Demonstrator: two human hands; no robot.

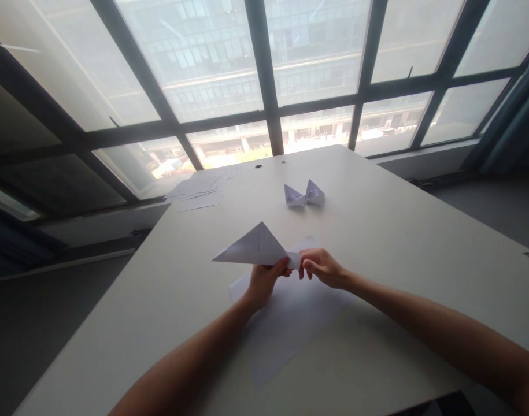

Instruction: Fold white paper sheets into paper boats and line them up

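Nearest, at the bottom of the view and right of centre, a black object (437, 405) is cut off by the frame, too dark to name. Beyond it, in the near half of the white table (398, 231), roughly midway between its left and right edges, lie flat, plain white paper sheets (299, 329). Just above them the left hand (266, 282) is closed on a folded, peaked piece of white paper (254, 245), thumb in front and fingers behind, near its lower right end. The right hand (320, 268) is half curled, its fingers at the short white strip jutting from that end; whether they pinch it firmly cannot be told from here. The folding looks partly done: the piece already has its triangular peak and a band along the bottom, but it has not been opened out into a hollow shape, so further folds and the opening seem to be left. Farther off, toward the far edge, stand two finished-looking white paper boats, the left boat (294, 197) close beside the right boat (315, 193). Loose white sheets (199, 193) lie near the far left corner, and dark-framed windows (311, 52) rise beyond the far edge.
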